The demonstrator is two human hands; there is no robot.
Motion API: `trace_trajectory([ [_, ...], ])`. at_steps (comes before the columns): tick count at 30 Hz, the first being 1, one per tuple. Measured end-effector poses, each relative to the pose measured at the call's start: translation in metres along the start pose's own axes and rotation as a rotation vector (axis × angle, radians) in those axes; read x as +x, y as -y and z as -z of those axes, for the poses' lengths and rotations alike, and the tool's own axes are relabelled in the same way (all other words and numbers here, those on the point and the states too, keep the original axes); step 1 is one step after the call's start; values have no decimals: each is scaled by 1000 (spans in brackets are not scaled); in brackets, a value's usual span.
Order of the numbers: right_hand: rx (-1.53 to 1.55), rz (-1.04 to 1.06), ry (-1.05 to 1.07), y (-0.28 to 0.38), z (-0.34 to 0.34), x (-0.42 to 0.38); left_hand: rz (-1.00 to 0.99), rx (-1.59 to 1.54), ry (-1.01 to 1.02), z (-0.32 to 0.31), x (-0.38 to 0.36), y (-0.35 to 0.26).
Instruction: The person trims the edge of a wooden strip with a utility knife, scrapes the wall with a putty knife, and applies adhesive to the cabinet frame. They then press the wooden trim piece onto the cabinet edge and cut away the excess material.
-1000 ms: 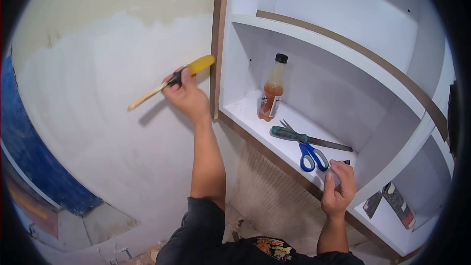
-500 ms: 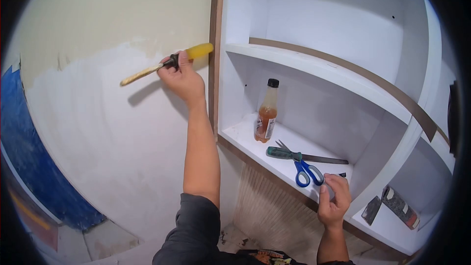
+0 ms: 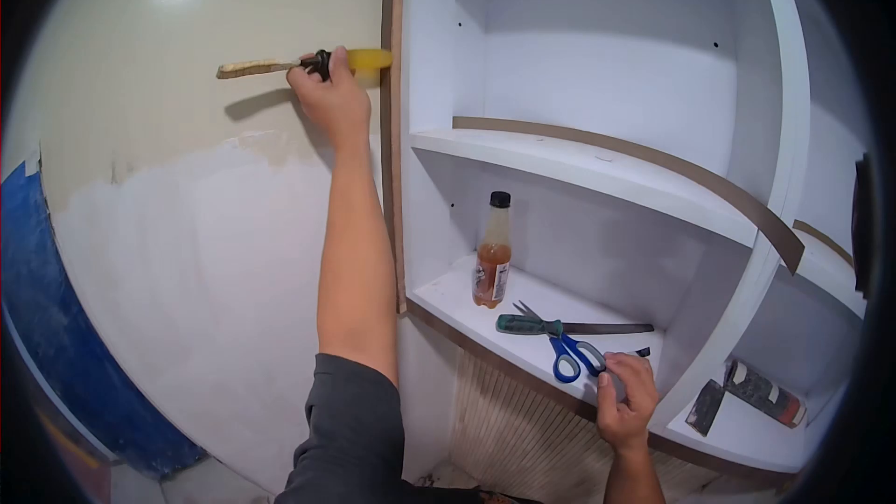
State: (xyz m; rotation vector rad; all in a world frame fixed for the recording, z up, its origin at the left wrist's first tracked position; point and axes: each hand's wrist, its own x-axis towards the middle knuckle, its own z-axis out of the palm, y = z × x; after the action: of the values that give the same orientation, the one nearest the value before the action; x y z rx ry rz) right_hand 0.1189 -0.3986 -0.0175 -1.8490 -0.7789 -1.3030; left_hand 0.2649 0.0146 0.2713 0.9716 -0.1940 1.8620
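- Gripping a yellow-ended tool [image 3: 323, 62] in my left hand [image 3: 331, 101], near the brown trim [image 3: 394, 177].
- My right hand [image 3: 627, 406] curls beside the scissors [image 3: 561, 347]; remotely, I can't tell its hold.

A part-filled bottle [image 3: 492, 266] (black-capped, amber inside) stands upright.

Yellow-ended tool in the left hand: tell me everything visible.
The yellow-ended tool is long and narrow: a yellow end, plastic-looking and blurred, a black middle, and a pale tan far end. The left hand pinches its middle, nearly level, before the cream wall. Whether its yellow end touches the brown edging is unclear.
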Motion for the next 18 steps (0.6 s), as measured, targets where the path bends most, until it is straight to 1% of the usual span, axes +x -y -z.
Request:
trace_trajectory([
  [3, -17, 13, -10, -2, -1, 0, -69, -286, -80, -22, 16, -6],
  [6, -21, 10, -15, 0, -2, 0, -90, -22, 27, -36, 40, -8],
  [9, -50, 20, -15, -1, -2, 0, -187, -15, -24, -61, 72, 1],
  [10, -48, 17, -12, -1, -2, 0, -268, 117, -15, -64, 74, -7],
  [13, -43, 5, -2, -1, -2, 0, -149, -41, -47, -85, 91, -23],
  [14, -44, -1, -2, 0, -2, 1, -196, 48, -14, -88, 92, -35],
  [17, -42, -26, 2, -1, -1, 0, -247, -1, -32, -108, 112, -37],
  [18, -35, -38, 0, -1, -2, 1, -244, 26, -85, -113, 118, -37],
])
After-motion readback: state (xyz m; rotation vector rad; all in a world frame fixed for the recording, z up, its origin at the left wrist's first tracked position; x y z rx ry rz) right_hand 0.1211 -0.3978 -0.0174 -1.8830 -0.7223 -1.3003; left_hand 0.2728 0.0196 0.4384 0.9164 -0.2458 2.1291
